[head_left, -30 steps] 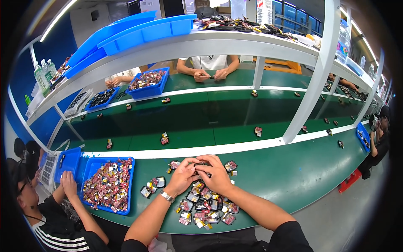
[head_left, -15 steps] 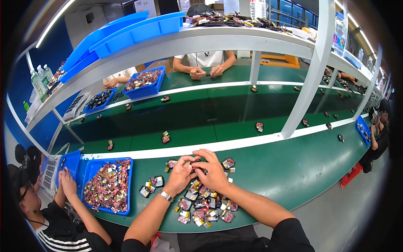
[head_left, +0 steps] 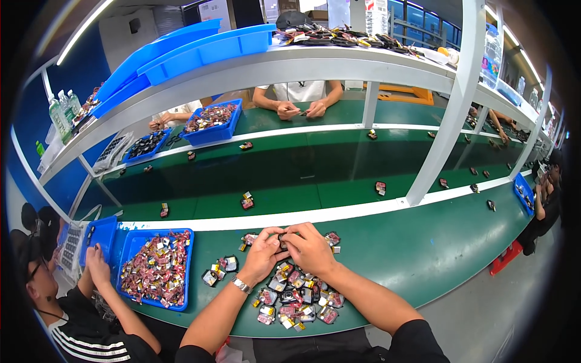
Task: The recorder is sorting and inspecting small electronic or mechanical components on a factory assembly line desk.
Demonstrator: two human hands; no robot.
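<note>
Green bench [head_left: 423, 266] carries a pile of small parts [head_left: 296, 296], and just above it the left hand [head_left: 261, 257] and right hand [head_left: 310, 248] pinch one small dark part [head_left: 282, 237] together with their fingertips. I think a light, steady grip near the edges works best here.

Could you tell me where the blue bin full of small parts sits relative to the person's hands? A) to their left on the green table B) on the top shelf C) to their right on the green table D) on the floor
A: the blue bin rests on the green table, left of the left hand and right hand.
</note>
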